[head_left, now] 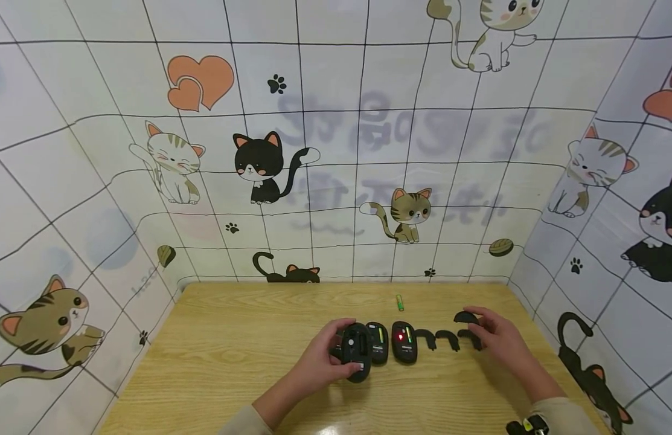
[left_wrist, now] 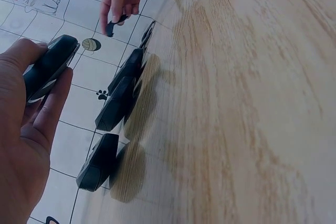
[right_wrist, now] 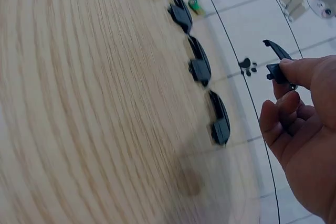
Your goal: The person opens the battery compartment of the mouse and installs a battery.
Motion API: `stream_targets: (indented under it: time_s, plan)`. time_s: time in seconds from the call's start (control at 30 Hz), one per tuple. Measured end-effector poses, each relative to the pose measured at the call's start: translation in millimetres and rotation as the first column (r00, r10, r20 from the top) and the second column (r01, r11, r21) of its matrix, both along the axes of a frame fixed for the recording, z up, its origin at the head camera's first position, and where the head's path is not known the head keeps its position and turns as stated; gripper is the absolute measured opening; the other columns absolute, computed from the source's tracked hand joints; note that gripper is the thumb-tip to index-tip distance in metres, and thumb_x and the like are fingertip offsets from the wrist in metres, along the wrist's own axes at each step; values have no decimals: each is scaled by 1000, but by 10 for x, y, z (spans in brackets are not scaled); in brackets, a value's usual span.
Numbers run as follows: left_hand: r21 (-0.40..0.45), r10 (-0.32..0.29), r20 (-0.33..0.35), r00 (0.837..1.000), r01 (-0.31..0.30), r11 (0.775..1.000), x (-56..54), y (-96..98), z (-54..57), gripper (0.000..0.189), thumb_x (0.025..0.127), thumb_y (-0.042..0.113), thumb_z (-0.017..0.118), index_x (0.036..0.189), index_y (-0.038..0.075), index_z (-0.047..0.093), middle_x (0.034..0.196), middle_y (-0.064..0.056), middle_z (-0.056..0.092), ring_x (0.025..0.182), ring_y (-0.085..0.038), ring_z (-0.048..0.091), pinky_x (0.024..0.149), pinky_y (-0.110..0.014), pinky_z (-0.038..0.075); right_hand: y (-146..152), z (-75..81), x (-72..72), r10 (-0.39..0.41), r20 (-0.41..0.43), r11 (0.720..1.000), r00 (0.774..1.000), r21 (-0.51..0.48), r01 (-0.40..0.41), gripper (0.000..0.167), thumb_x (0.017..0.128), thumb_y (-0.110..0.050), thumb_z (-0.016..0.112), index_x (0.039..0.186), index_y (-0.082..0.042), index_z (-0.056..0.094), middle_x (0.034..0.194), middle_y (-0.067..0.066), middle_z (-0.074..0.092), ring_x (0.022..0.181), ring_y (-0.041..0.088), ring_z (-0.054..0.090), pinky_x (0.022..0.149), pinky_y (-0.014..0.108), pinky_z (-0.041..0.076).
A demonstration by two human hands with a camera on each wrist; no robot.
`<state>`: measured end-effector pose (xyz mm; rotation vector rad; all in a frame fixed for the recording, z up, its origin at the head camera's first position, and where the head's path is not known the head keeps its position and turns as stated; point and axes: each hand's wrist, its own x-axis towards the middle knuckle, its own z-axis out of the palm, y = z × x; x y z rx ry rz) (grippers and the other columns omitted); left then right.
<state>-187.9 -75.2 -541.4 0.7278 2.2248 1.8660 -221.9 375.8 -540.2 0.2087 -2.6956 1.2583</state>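
Observation:
My left hand [head_left: 327, 356] grips a black computer mouse [head_left: 357, 353], raised above the table with its underside toward the head camera. Between the thumb and fingers of my right hand [head_left: 499, 338] is a curved black mouse cover [head_left: 466, 317], also held off the table. Two uncovered mice [head_left: 377, 343] stand beside the held one; the right-hand one [head_left: 404, 342] shows a red light and a green battery inside. In the left wrist view another mouse [left_wrist: 98, 163] stands nearer. Several loose covers [head_left: 448, 339] lie in a row to the right.
A small green battery [head_left: 400, 302] lies behind the row on the wooden table [head_left: 232, 338]. A cloth with cat drawings [head_left: 336, 139] hangs around the back and sides. A black and yellow item [head_left: 528, 425] is by the right sleeve.

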Motion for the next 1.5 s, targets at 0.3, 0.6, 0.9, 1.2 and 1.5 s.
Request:
stream_targets:
  time_s: [0.3, 0.6, 0.9, 1.2, 1.5]
  plan:
    - [-14, 19, 5, 1000, -19, 1000, 9, -2, -3, 84, 90, 9, 93, 161, 28, 51, 155, -9, 55, 122, -24, 70, 79, -34, 68, 356, -81, 11, -10, 52, 999, 999, 40, 8, 42, 110, -6, 69, 150, -1, 61, 82, 10, 62, 61, 17, 52, 53, 31, 46]
    - [0, 9, 3, 1000, -9, 1000, 13, -7, -12, 85, 91, 9, 92, 163, 20, 49, 157, -11, 54, 122, -24, 70, 79, -34, 68, 509, -145, 18, -25, 89, 992, 996, 122, 14, 41, 110, -10, 70, 149, 2, 61, 87, 7, 66, 65, 13, 48, 56, 30, 41]
    - [2, 9, 9, 1000, -9, 1000, 2, -5, -12, 85, 91, 10, 92, 164, 20, 48, 158, -9, 54, 124, -25, 70, 80, -35, 68, 676, -163, -5, -36, 110, 981, 993, 191, 15, 40, 110, -14, 71, 147, 1, 65, 90, 4, 70, 74, 12, 54, 65, 28, 41]
    - [2, 8, 4, 1000, -8, 1000, 1, 4, -8, 84, 91, 12, 92, 163, 19, 49, 156, -11, 54, 123, -25, 70, 80, -34, 68, 744, -289, -42, -23, 124, 979, 992, 204, -3, 41, 108, -9, 71, 147, 3, 65, 89, 2, 69, 75, 12, 56, 68, 29, 43]
    - [7, 12, 8, 1000, -12, 1000, 5, 9, 8, 84, 91, 9, 91, 164, 16, 48, 155, -12, 53, 123, -27, 70, 79, -35, 68, 766, -347, -96, -37, 86, 958, 996, 285, 11, 41, 106, -7, 73, 145, 3, 66, 102, 8, 72, 87, 19, 65, 73, 37, 52]
